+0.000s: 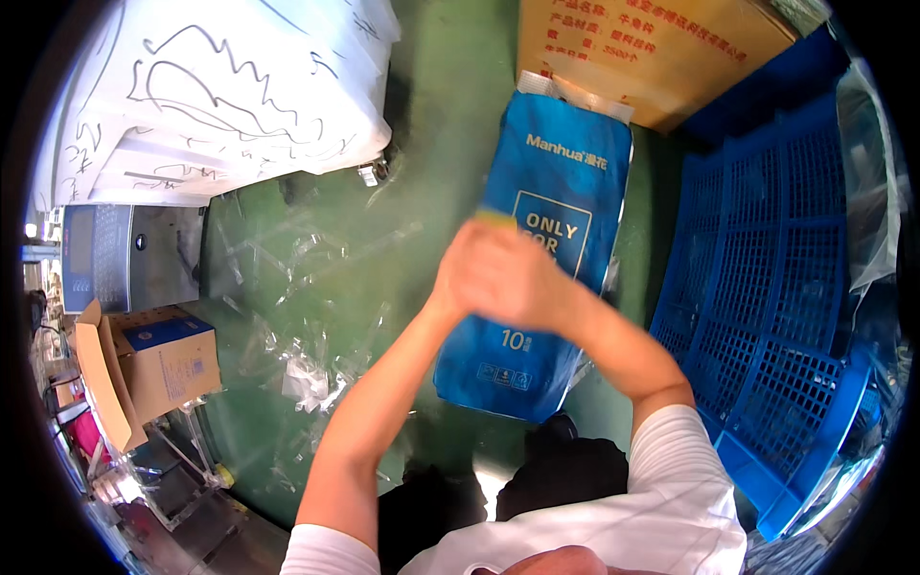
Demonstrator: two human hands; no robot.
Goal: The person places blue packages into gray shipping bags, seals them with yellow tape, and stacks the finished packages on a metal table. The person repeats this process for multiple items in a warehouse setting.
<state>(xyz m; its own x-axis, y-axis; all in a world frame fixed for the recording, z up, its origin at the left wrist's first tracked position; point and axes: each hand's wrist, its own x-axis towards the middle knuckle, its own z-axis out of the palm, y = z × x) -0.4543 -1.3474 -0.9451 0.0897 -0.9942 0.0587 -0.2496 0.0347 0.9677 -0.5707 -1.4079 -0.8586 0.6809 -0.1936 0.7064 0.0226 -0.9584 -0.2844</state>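
Head view: hands [458, 276] [522, 280] meet (blurred) over the package [575, 216].

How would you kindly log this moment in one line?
left hand and right hand: together, blurred, over blue package | held: unclear | nearby: blue crate, large cardboard box

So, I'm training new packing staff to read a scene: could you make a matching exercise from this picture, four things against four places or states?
Things
1. Blue packet
2. Blue lattice crate
3. Small cardboard box
4. White bundle

Places or states
A. At the upper left, marked with black scrawls
B. At the left, with a flap standing open
C. Partly hidden by the person's hands
D. Along the right side of the picture

Pairs: 1-C, 2-D, 3-B, 4-A
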